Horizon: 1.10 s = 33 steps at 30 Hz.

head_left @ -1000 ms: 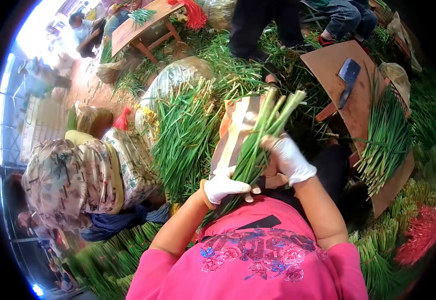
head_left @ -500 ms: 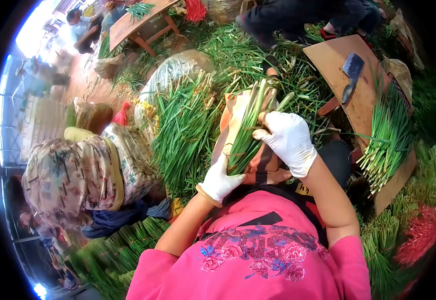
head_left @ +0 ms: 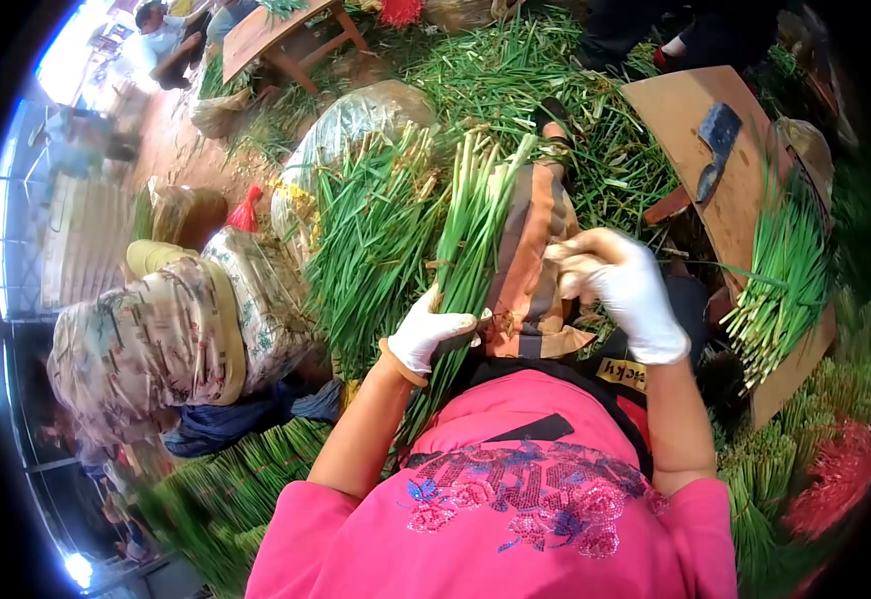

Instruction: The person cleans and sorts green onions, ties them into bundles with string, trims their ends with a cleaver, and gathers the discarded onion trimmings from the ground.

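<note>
right hand [head_left: 627, 295] moved off stalks [head_left: 469, 230]; leaves [head_left: 495, 65] strew the floor [head_left: 172, 145]

Bundle of long, slender green stalks [head_left: 467, 255], held about its lower part in white-gloved left hand [head_left: 434, 334], thumb across front. Pale, whitish-green ends at top, pointing away from wearer; tips uneven, spread slightly into fan. Middle section bright to deep green, stalks packed close, roughly parallel. Darker, thin leaf blades emerge below hand, trailing down toward wearer's waist. Whole bundle slanted, pale ends leaning toward right. Position: in front of body, between heap of similar greens [head_left: 361, 250] on left and striped cloth [head_left: 527, 265] on right.
</note>
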Available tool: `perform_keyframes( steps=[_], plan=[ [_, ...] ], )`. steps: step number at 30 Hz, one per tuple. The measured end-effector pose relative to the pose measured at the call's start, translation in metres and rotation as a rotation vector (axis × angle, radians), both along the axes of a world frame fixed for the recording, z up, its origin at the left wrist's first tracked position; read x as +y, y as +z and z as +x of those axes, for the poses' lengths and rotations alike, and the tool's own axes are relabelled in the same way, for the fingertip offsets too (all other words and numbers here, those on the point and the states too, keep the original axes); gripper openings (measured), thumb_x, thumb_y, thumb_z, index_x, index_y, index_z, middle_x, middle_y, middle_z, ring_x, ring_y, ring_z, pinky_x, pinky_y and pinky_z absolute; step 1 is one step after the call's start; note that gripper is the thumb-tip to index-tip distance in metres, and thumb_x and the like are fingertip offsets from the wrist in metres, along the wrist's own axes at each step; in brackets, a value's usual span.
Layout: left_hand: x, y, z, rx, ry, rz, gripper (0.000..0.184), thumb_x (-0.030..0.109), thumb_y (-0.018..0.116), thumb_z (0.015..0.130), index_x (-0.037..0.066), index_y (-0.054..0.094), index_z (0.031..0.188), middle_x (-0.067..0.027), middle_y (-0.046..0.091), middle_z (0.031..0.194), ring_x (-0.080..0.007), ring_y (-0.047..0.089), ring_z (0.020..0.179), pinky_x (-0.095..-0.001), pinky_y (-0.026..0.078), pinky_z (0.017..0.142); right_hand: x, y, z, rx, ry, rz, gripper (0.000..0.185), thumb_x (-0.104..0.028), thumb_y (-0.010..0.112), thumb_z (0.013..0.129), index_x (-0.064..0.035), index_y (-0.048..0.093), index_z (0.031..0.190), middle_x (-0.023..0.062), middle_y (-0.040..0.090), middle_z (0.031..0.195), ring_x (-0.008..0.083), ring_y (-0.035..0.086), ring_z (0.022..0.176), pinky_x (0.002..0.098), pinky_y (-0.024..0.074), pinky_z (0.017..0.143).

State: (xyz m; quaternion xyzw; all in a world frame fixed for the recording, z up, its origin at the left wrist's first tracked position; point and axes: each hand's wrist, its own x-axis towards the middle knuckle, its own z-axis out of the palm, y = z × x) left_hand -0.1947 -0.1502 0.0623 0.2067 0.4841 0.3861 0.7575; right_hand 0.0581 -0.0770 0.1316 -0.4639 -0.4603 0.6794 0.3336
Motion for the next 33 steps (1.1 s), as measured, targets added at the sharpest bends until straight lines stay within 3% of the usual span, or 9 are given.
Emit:
perform_keyframes(
  steps=[3, 9, 14, 16, 17, 19, 22, 30, 33],
  plan=[
    [-0.001, 0.003, 0.012, -0.005, -0.069, 0.077, 0.062, 0.008, 0.073, 0.072, 0.004, 0.046, 0.128, -0.0082, 0.061, 0.107, -0.0182, 0.062, 0.091, -0.0315, 0.054, 0.069, -0.003, -0.059, -0.029, -0.515, 0.172, 0.433, 0.026, -0.021, 0.067, 0.081, 0.0015, 0.063, 0.095, 0.0106, 0.066, 0.074, 0.0131, 0.064, 0.066, 0.0261, 0.0485, 0.059],
    [0.0, -0.008, 0.0, 0.139, 0.032, 0.062, 0.054, -0.002, 0.069, 0.073, 0.003, 0.05, 0.124, -0.0083, 0.063, 0.109, -0.0187, 0.062, 0.093, -0.0309, 0.051, 0.08, -0.012, -0.045, -0.022, 0.51, 0.166, -0.372, 0.014, -0.01, 0.059, 0.082, 0.0016, 0.059, 0.09, 0.01, 0.063, 0.075, 0.0134, 0.057, 0.054, 0.0251, 0.0433, 0.048],
    [-0.003, -0.039, -0.028, 0.242, 0.108, 0.116, 0.048, -0.004, 0.068, 0.072, 0.003, 0.053, 0.118, -0.0071, 0.064, 0.104, -0.0165, 0.062, 0.09, -0.0289, 0.05, 0.081, -0.008, 0.007, 0.053, 1.153, -0.084, 0.06, 0.018, -0.011, 0.06, 0.073, 0.0011, 0.056, 0.086, 0.0098, 0.06, 0.073, 0.0159, 0.057, 0.056, 0.0295, 0.0468, 0.051],
    [-0.006, -0.039, -0.026, 0.268, 0.127, 0.146, 0.049, -0.005, 0.067, 0.072, 0.004, 0.053, 0.119, -0.0067, 0.064, 0.102, -0.0161, 0.062, 0.086, -0.0291, 0.051, 0.076, -0.015, 0.033, 0.058, 0.6, -0.276, 0.149, 0.03, -0.014, 0.063, 0.074, 0.0053, 0.057, 0.097, 0.0129, 0.064, 0.08, 0.0168, 0.062, 0.064, 0.0278, 0.0515, 0.058],
    [-0.006, -0.038, -0.02, 0.271, 0.133, 0.15, 0.051, -0.005, 0.067, 0.072, 0.004, 0.052, 0.12, -0.0065, 0.064, 0.101, -0.0158, 0.062, 0.085, -0.029, 0.051, 0.074, 0.0, 0.045, 0.051, 0.418, 0.112, -0.054, 0.032, -0.012, 0.061, 0.079, 0.0099, 0.056, 0.102, 0.013, 0.065, 0.083, 0.0161, 0.063, 0.066, 0.0262, 0.0532, 0.063],
    [-0.007, -0.038, -0.009, 0.27, 0.107, 0.113, 0.059, -0.009, 0.065, 0.071, 0.005, 0.047, 0.126, -0.0066, 0.064, 0.1, -0.0148, 0.061, 0.08, -0.0278, 0.052, 0.068, -0.004, 0.018, 0.004, 0.015, 0.084, 0.151, 0.024, 0.001, 0.048, 0.087, 0.0082, 0.06, 0.107, 0.0109, 0.067, 0.085, 0.0105, 0.061, 0.065, 0.0244, 0.0502, 0.059],
    [-0.006, -0.021, 0.015, 0.311, 0.019, 0.186, 0.067, -0.01, 0.062, 0.072, 0.002, 0.04, 0.133, -0.007, 0.061, 0.108, -0.0129, 0.059, 0.087, -0.0269, 0.051, 0.075, 0.001, -0.032, -0.035, -0.733, 0.151, 1.089, 0.039, -0.035, 0.062, 0.082, -0.0052, 0.064, 0.108, 0.011, 0.065, 0.076, 0.0269, 0.064, 0.068, 0.0369, 0.0502, 0.06],
    [-0.009, -0.05, 0.018, 0.503, -0.045, 0.42, 0.075, -0.003, 0.071, 0.071, 0.001, 0.035, 0.137, -0.0075, 0.053, 0.122, -0.0148, 0.054, 0.109, -0.0299, 0.044, 0.094, -0.003, -0.068, -0.071, -0.711, 0.327, 0.915, 0.021, -0.029, 0.06, 0.083, -0.008, 0.058, 0.078, 0.0133, 0.059, 0.069, 0.0287, 0.062, 0.068, 0.0377, 0.0485, 0.058],
    [-0.005, -0.045, 0.014, 0.255, 0.084, 0.327, 0.078, -0.007, 0.067, 0.07, 0.001, 0.032, 0.139, -0.0092, 0.053, 0.126, -0.0171, 0.052, 0.114, -0.0314, 0.042, 0.098, 0.001, -0.034, -0.058, 0.128, 0.361, -0.098, 0.014, -0.014, 0.063, 0.086, -0.0006, 0.062, 0.084, 0.0039, 0.063, 0.068, 0.0166, 0.06, 0.053, 0.0313, 0.0459, 0.05]
  ],
)
